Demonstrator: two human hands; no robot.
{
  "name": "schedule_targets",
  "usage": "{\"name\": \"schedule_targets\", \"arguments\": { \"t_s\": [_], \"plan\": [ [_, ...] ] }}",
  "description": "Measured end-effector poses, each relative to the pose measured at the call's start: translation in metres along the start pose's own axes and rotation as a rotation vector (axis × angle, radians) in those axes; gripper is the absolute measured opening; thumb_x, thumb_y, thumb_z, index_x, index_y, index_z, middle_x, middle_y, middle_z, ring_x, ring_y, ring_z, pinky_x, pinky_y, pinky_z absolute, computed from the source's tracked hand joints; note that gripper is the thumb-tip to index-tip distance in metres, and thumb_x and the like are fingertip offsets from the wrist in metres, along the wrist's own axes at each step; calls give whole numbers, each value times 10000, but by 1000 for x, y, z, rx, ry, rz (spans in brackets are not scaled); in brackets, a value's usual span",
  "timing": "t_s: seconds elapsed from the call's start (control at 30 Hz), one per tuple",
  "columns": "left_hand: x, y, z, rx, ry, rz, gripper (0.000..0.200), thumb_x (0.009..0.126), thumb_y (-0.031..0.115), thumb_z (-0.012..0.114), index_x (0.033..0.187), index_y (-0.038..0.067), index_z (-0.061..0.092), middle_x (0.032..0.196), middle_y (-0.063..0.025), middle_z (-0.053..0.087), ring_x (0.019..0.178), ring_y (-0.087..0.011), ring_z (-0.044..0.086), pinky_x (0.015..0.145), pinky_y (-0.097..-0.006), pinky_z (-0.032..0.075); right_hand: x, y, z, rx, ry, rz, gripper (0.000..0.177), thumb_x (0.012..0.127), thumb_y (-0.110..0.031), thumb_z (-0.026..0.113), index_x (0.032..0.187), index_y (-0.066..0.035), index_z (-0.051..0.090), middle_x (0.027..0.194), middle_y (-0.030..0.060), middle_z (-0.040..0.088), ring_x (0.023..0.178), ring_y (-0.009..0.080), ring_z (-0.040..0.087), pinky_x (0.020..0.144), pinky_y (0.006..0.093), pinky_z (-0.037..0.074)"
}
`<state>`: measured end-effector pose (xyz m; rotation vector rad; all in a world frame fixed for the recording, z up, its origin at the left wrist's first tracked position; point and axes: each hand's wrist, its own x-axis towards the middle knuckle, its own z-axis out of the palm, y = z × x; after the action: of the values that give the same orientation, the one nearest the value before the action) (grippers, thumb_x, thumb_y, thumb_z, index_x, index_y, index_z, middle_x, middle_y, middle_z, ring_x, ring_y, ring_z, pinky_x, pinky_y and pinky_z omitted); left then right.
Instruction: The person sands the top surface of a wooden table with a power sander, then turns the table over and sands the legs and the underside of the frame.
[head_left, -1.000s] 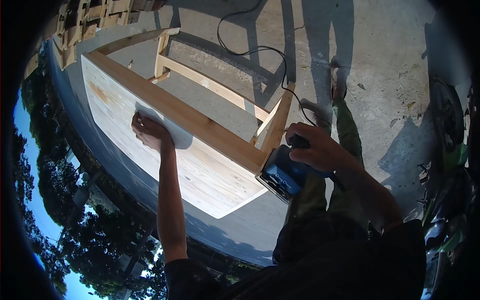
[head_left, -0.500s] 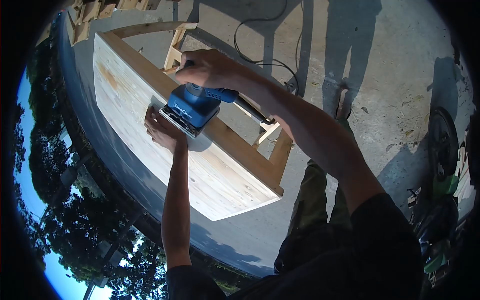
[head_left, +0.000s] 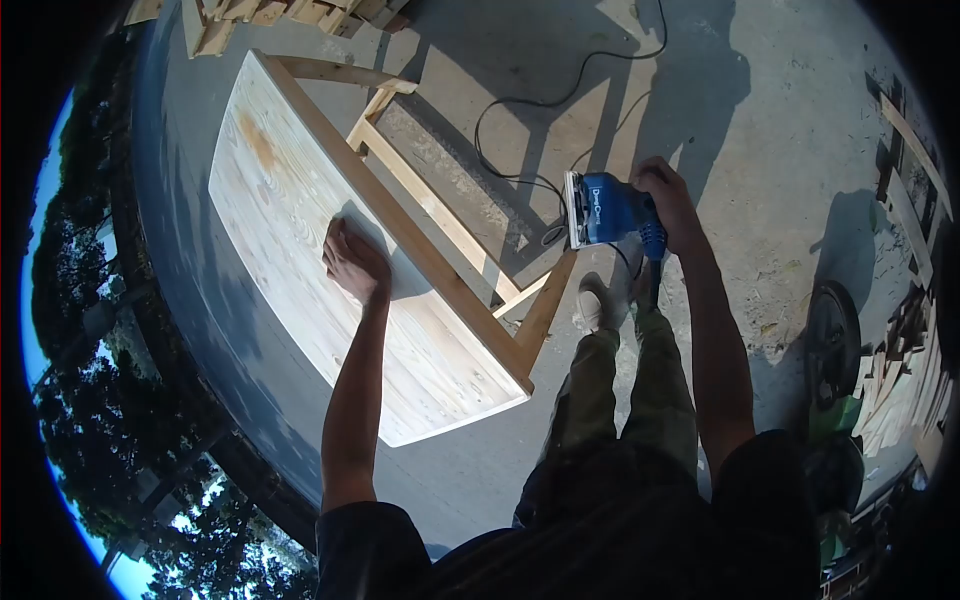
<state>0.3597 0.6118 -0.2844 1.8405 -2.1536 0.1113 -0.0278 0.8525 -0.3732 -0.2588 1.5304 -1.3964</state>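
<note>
A blue electric sander (head_left: 612, 210) is in my right hand (head_left: 671, 203), off to the right of the table and above the concrete floor. Its flat sanding pad faces left, apart from the wood. My left hand (head_left: 358, 264) rests on the pale wooden tabletop (head_left: 420, 350), fingers stretched over the boards and holding nothing. The tabletop has a brownish patch near its far end. Its wooden frame and legs (head_left: 440, 205) show along the right side.
A dark power cord (head_left: 530, 102) curls over the concrete floor (head_left: 775, 130). Wood scraps (head_left: 905, 375) lie at the right beside a black wheel (head_left: 832, 340). More wooden pieces (head_left: 270, 14) are at the top left. My shoe (head_left: 592, 302) stands near the table leg.
My right hand has lifted the sander off the tabletop and carried it right, turning it onto its side. My left hand stays on the wood. The view has shifted.
</note>
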Motion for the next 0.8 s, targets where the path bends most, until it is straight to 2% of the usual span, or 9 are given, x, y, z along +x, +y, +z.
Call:
{"name": "schedule_targets", "arguments": {
  "t_s": [0.13,0.2,0.27,0.3,0.5,0.63,0.67,0.77,0.8],
  "plan": [
    [0,2,-3,-8,-3,9,377,1011,269,429,1334,135,568,1378,-81,597,1270,-342,526,1012,-520,376,-59,-11,-48,113,85,187,134,854,-153,604,963,-76,615,846,-7,536,805,88,524,723,251,424],
    [0,2,-3,-40,13,14,377,998,253,444,1331,126,567,1379,-92,596,1274,-340,524,1045,-503,356,-79,-30,-49,197,113,219,168,847,-152,602,1001,-86,606,863,8,546,769,112,560,670,274,493],
    [-1,9,-7,-64,37,17,371,976,213,471,1317,108,570,1380,-97,594,1283,-332,519,1058,-482,353,-89,-50,-49,281,60,281,197,841,-197,617,1009,-95,599,862,19,554,736,136,575,646,286,508],
    [-1,13,-10,-76,48,18,369,968,197,479,1313,102,571,1382,-96,594,1288,-325,517,1062,-473,352,-85,-48,-51,285,24,272,231,892,-284,589,1053,-120,570,836,54,569,604,177,606,454,345,551],
    [3,18,-20,-128,23,-18,374,962,199,508,1316,91,561,1392,-98,581,1304,-316,504,1090,-479,324,-35,-124,1,449,-161,339,327,909,-363,571,1102,-100,571,854,130,677,603,275,689,459,420,587],
    [5,22,-23,-118,33,-30,393,948,186,574,1317,53,550,1402,-128,552,1325,-336,474,1097,-494,319,30,-180,52,397,-390,359,344,899,-377,574,1095,-95,585,872,126,684,622,277,693,454,429,582],
    [5,27,-24,-185,39,-80,402,939,174,594,1318,47,549,1390,-139,558,1321,-341,477,1097,-497,320,54,-181,64,382,-363,359,348,899,-373,577,1106,-93,593,895,114,689,650,272,698,459,426,577],
    [-3,92,-38,-319,45,-190,411,952,184,623,1321,23,539,1343,-192,574,1273,-378,508,1084,-502,356,98,-226,105,267,-466,445,322,910,-336,589,1128,-99,597,890,102,672,652,252,687,535,408,584],
    [0,127,-52,-508,-48,-240,417,979,225,606,1330,13,531,1335,-217,570,1255,-403,516,1079,-497,373,116,-230,118,250,-494,428,338,901,-351,613,1133,-106,607,878,94,676,649,247,687,543,394,580]
  ]
}}
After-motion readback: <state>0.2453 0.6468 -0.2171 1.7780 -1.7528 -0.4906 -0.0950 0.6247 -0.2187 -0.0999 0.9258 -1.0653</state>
